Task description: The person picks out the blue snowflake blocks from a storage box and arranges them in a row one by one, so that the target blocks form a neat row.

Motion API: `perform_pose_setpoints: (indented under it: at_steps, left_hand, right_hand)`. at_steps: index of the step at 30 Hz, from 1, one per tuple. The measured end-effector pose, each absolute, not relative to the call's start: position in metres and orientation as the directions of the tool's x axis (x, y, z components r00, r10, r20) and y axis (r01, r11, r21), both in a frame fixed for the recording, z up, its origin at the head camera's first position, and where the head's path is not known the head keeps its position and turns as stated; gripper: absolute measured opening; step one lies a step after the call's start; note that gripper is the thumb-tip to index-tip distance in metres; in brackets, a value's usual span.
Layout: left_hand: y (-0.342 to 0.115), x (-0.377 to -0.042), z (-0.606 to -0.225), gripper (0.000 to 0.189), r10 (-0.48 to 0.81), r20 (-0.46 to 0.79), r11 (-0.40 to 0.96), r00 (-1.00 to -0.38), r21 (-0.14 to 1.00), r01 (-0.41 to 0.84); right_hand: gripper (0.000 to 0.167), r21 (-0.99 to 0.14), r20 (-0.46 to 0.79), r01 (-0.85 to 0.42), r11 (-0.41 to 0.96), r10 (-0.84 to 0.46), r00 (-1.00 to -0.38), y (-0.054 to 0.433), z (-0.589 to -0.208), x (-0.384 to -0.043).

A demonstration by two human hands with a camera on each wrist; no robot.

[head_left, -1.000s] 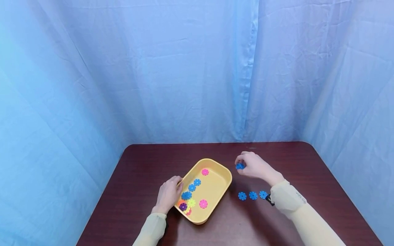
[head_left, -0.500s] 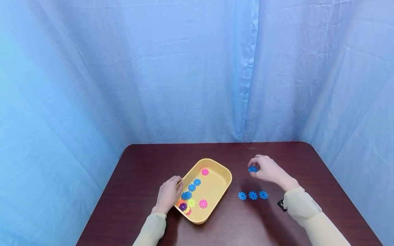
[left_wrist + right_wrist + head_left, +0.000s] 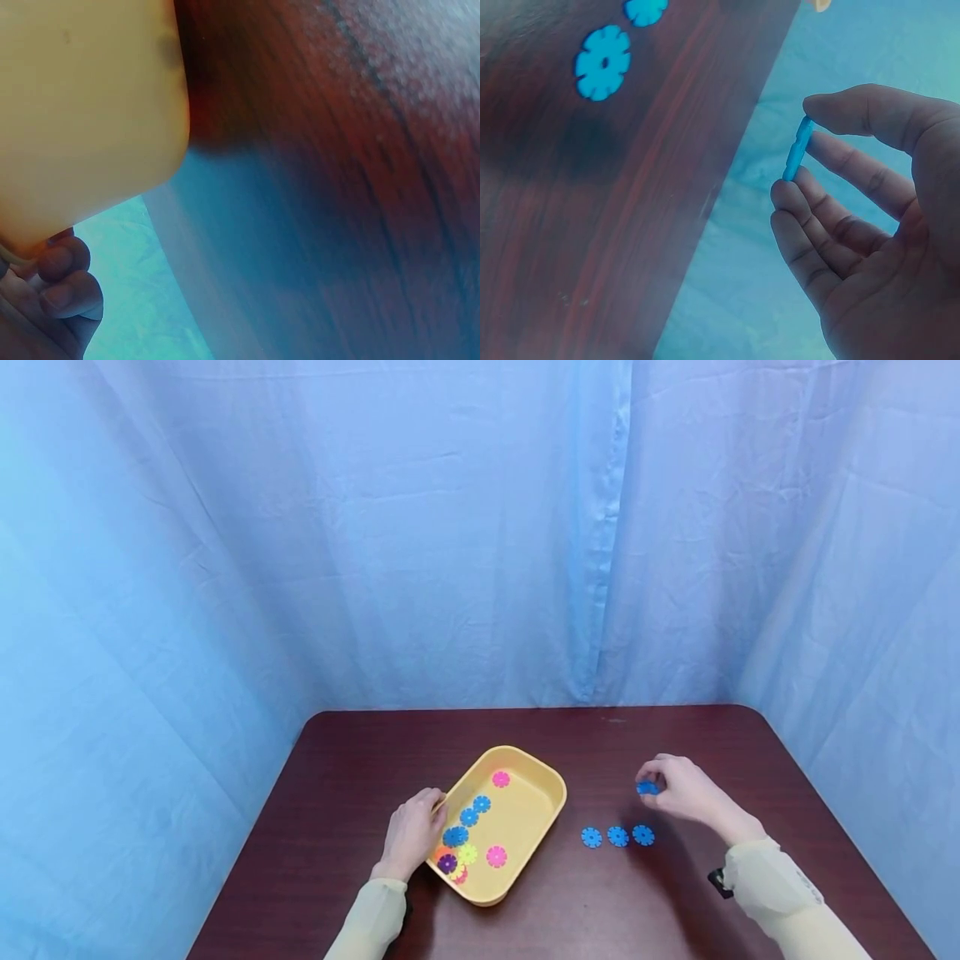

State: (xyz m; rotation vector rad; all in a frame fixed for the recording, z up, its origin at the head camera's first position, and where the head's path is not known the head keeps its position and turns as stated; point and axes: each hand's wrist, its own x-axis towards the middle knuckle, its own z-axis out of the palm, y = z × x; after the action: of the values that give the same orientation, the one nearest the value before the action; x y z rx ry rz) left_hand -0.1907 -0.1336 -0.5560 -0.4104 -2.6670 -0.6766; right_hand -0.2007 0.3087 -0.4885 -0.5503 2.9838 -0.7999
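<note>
My left hand (image 3: 412, 832) grips the left rim of a yellow tray (image 3: 531, 831); in the left wrist view its curled fingers (image 3: 71, 294) lie at the tray's edge. Between thumb and fingertips, my right hand (image 3: 688, 789) pinches a blue notched disc (image 3: 798, 148), seen edge-on in the right wrist view. Below that hand, three blue discs (image 3: 618, 837) lie flat in a row on the dark red table. Inside the tray are more blue discs (image 3: 468, 817), pink discs (image 3: 497, 857), a purple disc (image 3: 447, 863) and a yellow-green one (image 3: 467, 854), partly overlapping toward its near-left end.
The dark wooden table (image 3: 570, 918) has rounded far corners. Light blue curtains (image 3: 465, 543) hang behind it and on both sides. A black strap (image 3: 720, 882) shows at the right wrist.
My right hand has moved rightward and slightly nearer with the blue disc, uncovering the rightmost disc of the row. My left hand stays on the tray.
</note>
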Motion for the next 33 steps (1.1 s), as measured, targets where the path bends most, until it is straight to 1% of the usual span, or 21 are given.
perform_pose_setpoints:
  at_steps: [6, 21, 33]
  left_hand:
    - [-0.133, -0.191, -0.556, 0.005, 0.192, 0.414, 0.843, -0.89, 0.394, 0.365]
    - [-0.133, -0.191, -0.556, 0.004, 0.185, 0.407, 0.846, -0.894, 0.397, 0.356]
    - [-0.133, -0.191, -0.557, 0.004, 0.184, 0.4, 0.844, -0.898, 0.404, 0.353]
  right_hand:
    - [0.02, -0.47, 0.075, -0.32, 0.822, -0.324, -0.943, 0.317, -0.497, -0.195]
    - [0.02, -0.495, 0.038, -0.246, 0.833, -0.262, -0.964, 0.328, -0.529, -0.177]
    - [0.017, -0.485, 0.021, -0.243, 0.84, -0.266, -0.964, 0.335, -0.549, -0.169]
